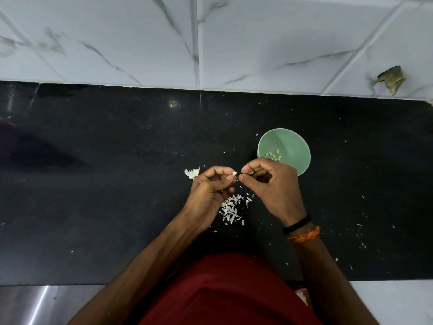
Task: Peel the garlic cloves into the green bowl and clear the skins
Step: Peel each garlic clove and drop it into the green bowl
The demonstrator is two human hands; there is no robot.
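Mid-peel: clove pinched btwn both hands over the counter, bowl just to the right.

L to R: leftover garlic bulb piece (192,172) sits on the black counter (105,207), touching the back of the left hand (210,186), prob parked there for the next clove. Left hand's thumb + forefinger pinch the garlic clove (233,173), narrow grip, w/ its tip poking out. Right hand (269,184) meets it, fingertips closed tight on what looks like a skin edge; too small to be sure. Skin pile (232,208) lies below, btwn the wrists, so flakes drop in one spot for clearing. Green bowl (302,146) stands just behind the right hand w/ a few peeled cloves (274,156) inside, a short drop away.
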